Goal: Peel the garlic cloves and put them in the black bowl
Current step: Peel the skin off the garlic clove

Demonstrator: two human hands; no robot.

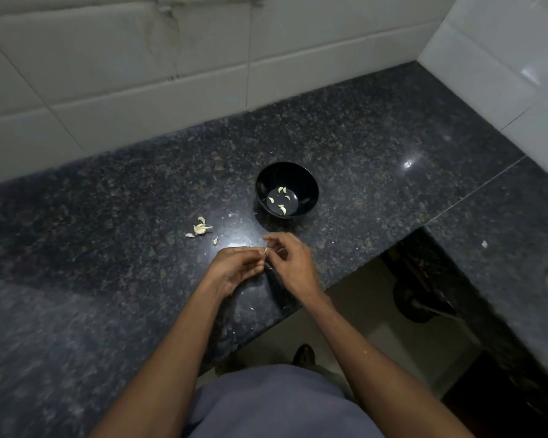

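Note:
A small black bowl (307,184) stands on the dark granite counter, with several pale peeled cloves lying in its bottom. Just in front of it my left hand (234,268) and my right hand (293,263) meet over the counter. Between their fingertips they pinch one small garlic clove (266,250), mostly hidden by my fingers. To the left, the rest of the garlic bulb (200,228) lies on the counter with a loose clove (215,241) and bits of papery skin (189,235) around it.
The granite counter (108,248) runs along a white tiled wall (140,74) at the back and right. Its front edge steps away at the right, where the floor and dark objects show below. Tiny skin flakes dot the counter.

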